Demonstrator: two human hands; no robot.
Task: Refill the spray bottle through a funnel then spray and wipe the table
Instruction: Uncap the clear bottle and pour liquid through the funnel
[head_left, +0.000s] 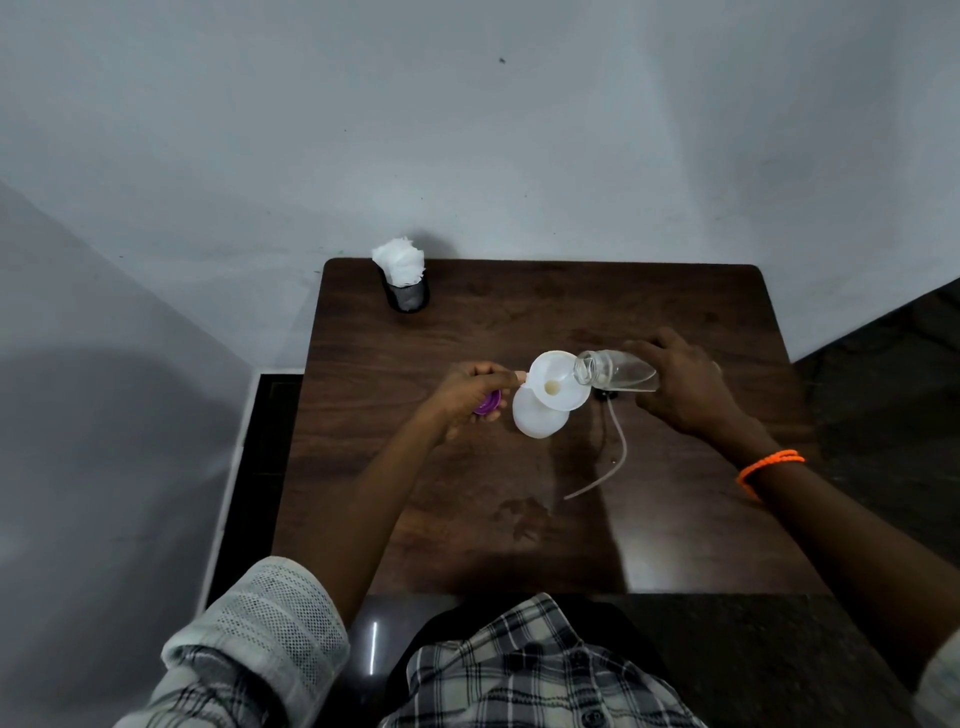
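No readable label anywhere. White bottle (537, 418) stands mid-surface (675, 312) w/ white funnel (555, 382) in its neck; left hand (467, 395) pinches funnel rim. Right hand (685, 389) grips a clear bottle (615, 370) tipped sideways, mouth over funnel; sprayer tube (608, 457) lies just beside.

— What was the surface (675, 322) seen to be?
— A dark brown wood-grain top with rounded far corners, set against a pale wall.

— What was found resting on it?
— A black holder (409, 296) stuffed with white tissues (399, 261) was placed at the far left corner. A white bottle (537, 418) was stood near the middle, a purple cap (488, 404) beside it, and a thin tube (608, 457) was laid to the right. A wet patch (524, 517) was noted nearer the front edge.
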